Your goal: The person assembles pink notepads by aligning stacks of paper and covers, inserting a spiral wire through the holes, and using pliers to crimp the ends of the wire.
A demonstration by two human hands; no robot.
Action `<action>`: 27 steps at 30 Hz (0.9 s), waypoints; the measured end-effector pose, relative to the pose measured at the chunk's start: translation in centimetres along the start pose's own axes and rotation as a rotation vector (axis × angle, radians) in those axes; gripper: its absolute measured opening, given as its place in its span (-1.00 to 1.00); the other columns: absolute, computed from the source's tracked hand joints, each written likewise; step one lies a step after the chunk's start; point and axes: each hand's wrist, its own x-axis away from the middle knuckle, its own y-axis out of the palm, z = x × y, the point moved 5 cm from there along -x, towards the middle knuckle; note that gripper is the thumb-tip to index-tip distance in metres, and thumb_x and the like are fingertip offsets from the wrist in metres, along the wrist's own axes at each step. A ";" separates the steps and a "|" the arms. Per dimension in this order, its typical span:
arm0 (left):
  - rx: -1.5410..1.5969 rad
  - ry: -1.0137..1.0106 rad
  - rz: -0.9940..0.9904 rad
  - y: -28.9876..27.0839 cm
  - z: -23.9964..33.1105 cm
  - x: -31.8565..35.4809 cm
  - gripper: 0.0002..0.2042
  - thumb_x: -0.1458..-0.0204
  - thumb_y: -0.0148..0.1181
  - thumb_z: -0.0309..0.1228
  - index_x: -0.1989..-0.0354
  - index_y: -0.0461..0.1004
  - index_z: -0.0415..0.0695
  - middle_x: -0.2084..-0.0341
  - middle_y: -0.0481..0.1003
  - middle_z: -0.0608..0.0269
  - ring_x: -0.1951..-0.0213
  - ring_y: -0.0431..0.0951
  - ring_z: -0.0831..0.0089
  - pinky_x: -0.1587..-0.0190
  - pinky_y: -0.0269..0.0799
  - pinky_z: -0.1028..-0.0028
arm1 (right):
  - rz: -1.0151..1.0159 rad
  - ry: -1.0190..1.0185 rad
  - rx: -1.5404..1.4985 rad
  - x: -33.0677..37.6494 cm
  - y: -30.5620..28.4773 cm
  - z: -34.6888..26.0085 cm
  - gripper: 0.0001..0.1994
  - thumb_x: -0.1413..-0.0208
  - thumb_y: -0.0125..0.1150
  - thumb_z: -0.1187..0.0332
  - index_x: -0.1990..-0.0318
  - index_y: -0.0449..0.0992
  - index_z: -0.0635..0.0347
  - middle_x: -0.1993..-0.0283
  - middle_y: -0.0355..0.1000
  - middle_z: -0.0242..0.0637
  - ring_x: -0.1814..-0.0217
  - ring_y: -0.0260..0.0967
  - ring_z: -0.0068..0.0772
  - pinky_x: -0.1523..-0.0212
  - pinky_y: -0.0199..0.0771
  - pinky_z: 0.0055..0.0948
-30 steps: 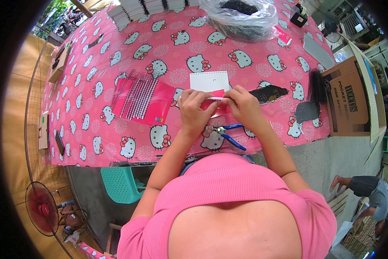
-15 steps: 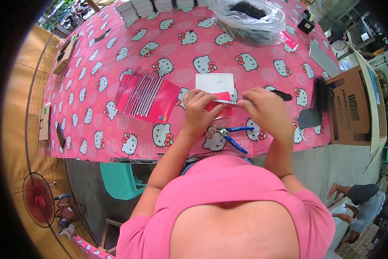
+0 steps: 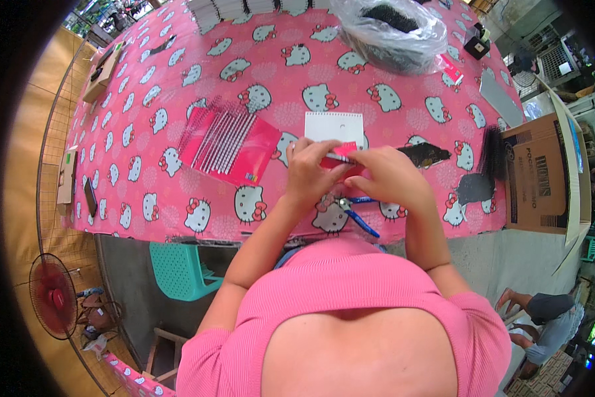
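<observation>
A small notebook with a white page (image 3: 334,124) and a pink cover (image 3: 346,149) lies on the table in front of me. My left hand (image 3: 307,167) grips its left side, fingers curled over the cover. My right hand (image 3: 391,175) is closed at the right end of the binding edge, thumb and fingers together; its fingertips partly hide the edge, where a thin dark and white strip shows. Blue-handled pliers (image 3: 362,222) lie just below the hands, partly covered by the right one. To the left, several pink notebooks (image 3: 261,149) with white binding edges lie fanned out.
Black binding coils (image 3: 491,153) stand by a cardboard box (image 3: 539,175) at the right. A clear plastic bag (image 3: 393,43) holds more black material at the back, beside stacked notebooks (image 3: 228,12). A phone (image 3: 90,197) lies near the left edge; a green stool (image 3: 178,270) stands below.
My right hand has moved left and closer to my left hand, now over part of the pliers. The view has shifted slightly.
</observation>
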 end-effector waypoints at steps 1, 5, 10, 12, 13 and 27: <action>0.015 -0.003 -0.014 0.3 0.5 -0.5 -0.62 0.37 0.42 -0.29 0.27 0.56 -0.05 0.48 0.53 0.34 0.34 0.41 0.38 0.13 0.14 0.36 | -0.195 0.101 0.110 -1.0 2.3 2.1 -0.73 0.16 0.28 0.28 0.30 0.50 0.25 0.41 0.46 -0.02 0.33 0.43 0.02 0.30 0.39 -0.14; -0.062 0.012 -0.053 -0.4 -0.2 -0.3 -0.44 0.41 0.43 -0.41 0.08 0.47 -0.07 0.48 0.51 0.29 0.32 0.45 0.37 0.19 0.28 0.37 | -0.124 0.094 0.030 -0.8 0.1 -0.5 -0.75 0.14 0.21 0.30 0.30 0.52 0.24 0.35 0.47 0.00 0.24 0.44 0.02 0.23 0.42 -0.12; 0.090 0.024 -0.063 -0.3 0.0 -1.1 -0.34 0.41 0.40 -0.49 -0.04 0.37 -0.09 0.27 0.44 0.17 0.20 0.45 0.30 0.18 0.38 0.36 | -0.326 0.138 0.173 -2.6 2.8 1.5 -0.80 0.15 0.22 0.32 0.39 0.49 0.26 0.39 0.46 -0.01 0.28 0.44 0.02 0.25 0.41 -0.09; 0.088 0.031 -0.061 -0.7 -0.7 -0.9 -0.30 0.42 0.40 -0.53 -0.07 0.33 -0.10 0.13 0.35 0.09 0.14 0.42 0.24 0.16 0.43 0.38 | -0.179 0.066 0.091 -1.3 0.9 -0.7 -0.81 0.15 0.21 0.33 0.40 0.50 0.27 0.39 0.46 0.00 0.28 0.44 0.03 0.27 0.42 -0.09; 0.090 0.019 -0.067 -0.5 -0.7 -0.8 -0.30 0.42 0.40 -0.53 -0.07 0.33 -0.10 0.13 0.35 0.09 0.14 0.42 0.24 0.16 0.43 0.38 | -0.037 0.020 -0.008 -0.5 -0.2 -1.9 -0.82 0.16 0.21 0.35 0.42 0.51 0.28 0.39 0.46 0.02 0.29 0.44 0.04 0.29 0.43 -0.09; 0.260 0.012 -0.144 -1.0 -1.7 -0.9 -0.39 0.34 0.36 -0.61 -0.03 0.36 -0.12 0.06 0.30 0.10 0.13 0.45 0.33 0.08 0.43 0.40 | -0.088 0.059 0.050 -2.2 1.8 -1.8 -0.79 0.16 0.20 0.35 0.38 0.50 0.30 0.36 0.47 0.01 0.26 0.46 0.01 0.26 0.46 -0.11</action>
